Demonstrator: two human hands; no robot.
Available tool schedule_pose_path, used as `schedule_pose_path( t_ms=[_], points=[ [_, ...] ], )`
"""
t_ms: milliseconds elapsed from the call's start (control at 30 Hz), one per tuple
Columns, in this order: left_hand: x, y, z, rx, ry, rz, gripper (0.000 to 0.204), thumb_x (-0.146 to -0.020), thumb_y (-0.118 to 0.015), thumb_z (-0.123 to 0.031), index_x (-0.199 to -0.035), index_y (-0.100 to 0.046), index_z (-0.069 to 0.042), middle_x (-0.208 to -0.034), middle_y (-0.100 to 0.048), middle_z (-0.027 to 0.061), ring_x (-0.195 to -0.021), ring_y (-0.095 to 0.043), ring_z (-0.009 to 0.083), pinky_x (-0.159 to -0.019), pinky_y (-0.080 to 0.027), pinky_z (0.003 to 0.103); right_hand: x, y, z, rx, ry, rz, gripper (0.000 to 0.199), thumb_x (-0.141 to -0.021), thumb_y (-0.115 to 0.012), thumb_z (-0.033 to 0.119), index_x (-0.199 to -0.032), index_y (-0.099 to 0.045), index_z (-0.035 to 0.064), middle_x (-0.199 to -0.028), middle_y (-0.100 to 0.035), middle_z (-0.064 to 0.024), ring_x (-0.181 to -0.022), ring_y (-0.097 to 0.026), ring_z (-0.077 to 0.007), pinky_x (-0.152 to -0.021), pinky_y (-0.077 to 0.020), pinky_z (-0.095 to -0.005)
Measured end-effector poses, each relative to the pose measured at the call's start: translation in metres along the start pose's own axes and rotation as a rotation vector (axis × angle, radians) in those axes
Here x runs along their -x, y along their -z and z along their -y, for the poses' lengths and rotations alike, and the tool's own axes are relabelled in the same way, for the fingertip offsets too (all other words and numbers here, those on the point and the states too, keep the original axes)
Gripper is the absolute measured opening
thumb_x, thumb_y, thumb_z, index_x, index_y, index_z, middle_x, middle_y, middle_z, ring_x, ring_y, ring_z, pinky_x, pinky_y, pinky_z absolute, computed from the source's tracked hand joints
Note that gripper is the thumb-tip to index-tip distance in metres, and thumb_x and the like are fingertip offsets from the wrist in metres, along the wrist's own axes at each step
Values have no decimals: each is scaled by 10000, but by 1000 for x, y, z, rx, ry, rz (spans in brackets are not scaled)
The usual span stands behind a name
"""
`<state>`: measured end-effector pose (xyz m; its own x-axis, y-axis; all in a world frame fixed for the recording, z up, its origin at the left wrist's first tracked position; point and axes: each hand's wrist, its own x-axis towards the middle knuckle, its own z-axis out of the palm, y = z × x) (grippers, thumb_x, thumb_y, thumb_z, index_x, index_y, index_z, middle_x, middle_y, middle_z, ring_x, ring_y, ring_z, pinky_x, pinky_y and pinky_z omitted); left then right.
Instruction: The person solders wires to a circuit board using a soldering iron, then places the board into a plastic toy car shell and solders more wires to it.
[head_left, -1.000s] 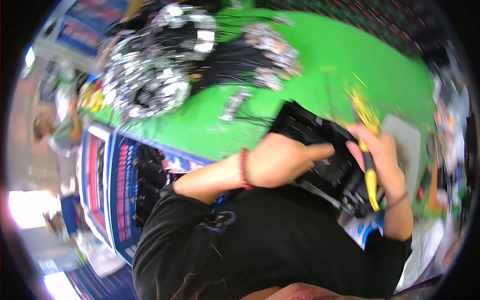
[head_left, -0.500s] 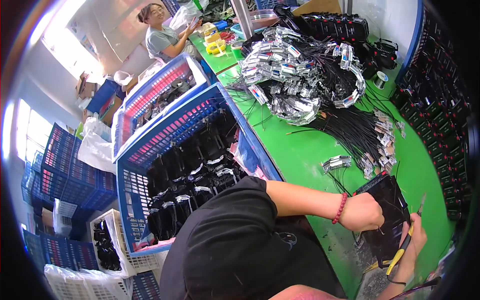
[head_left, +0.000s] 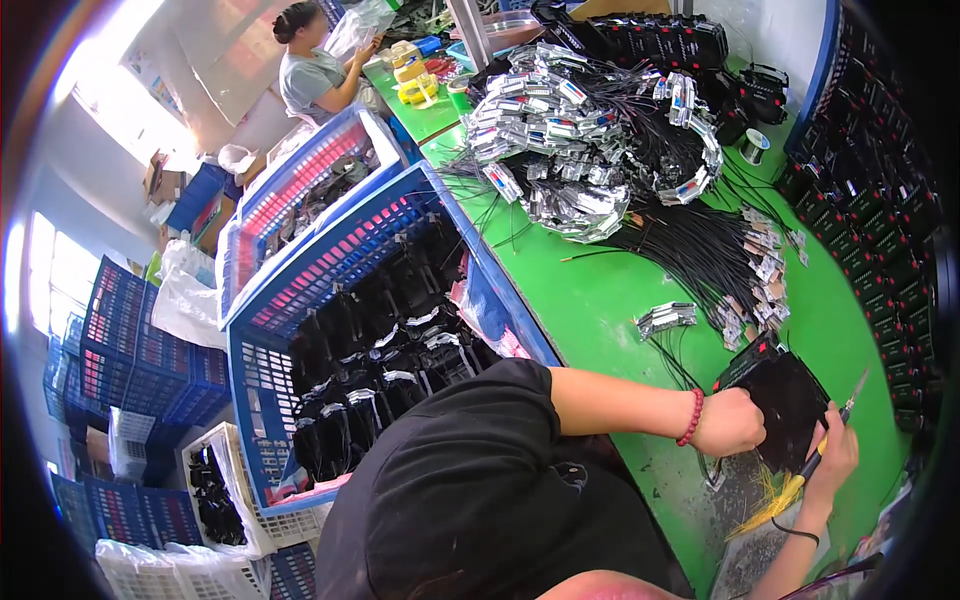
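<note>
My left hand, a red bead bracelet at its wrist, is closed in a fist at the near left edge of a black plastic housing. Whatever its fingers pinch is hidden. My right hand grips a soldering iron with a yellow and black handle, its metal tip pointing up and away from the housing. Some of its fingers also touch the housing's right side. Beneath the hands lie loose yellow strands on a grey scuffed patch of the green bench.
Silver connectors on black cables are heaped on the bench, with a small bundle nearer me. A solder spool stands behind. Black housings are stacked at right. A blue crate holds more parts at left. A co-worker sits beyond.
The housing has shifted and turned slightly under my hands, showing more of the yellow strands. My right hand has moved a little up and right with the iron. The co-worker has turned their head.
</note>
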<state>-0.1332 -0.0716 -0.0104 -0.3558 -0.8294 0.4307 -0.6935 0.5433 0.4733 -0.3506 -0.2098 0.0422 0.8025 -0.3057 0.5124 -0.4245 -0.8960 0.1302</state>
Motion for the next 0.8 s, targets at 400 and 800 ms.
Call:
schedule_pose_path(
  t_ms=[400, 800],
  points=[
    [0, -38, 4, 159, 60, 29, 170, -788, -597, -180, -693, -603, -39, -704, -601, 141, -678, -609, 344, -635, -474, 454, 17, -14, -6, 30, 158, -70, 214, -865, -608, 23, -1070, -548, 19, -1137, -643, -183, -939, -621, -399, -820, -504, -480],
    [1, -46, -3, 181, 97, 83, 149, -797, -597, -177, -730, -595, -44, -753, -598, 136, -734, -613, 327, -646, -486, 449, 29, -9, 2, 74, 154, -92, 212, -875, -619, 38, -1076, -554, 21, -1170, -634, -200, -1013, -621, -396, -871, -502, -500]
  ],
)
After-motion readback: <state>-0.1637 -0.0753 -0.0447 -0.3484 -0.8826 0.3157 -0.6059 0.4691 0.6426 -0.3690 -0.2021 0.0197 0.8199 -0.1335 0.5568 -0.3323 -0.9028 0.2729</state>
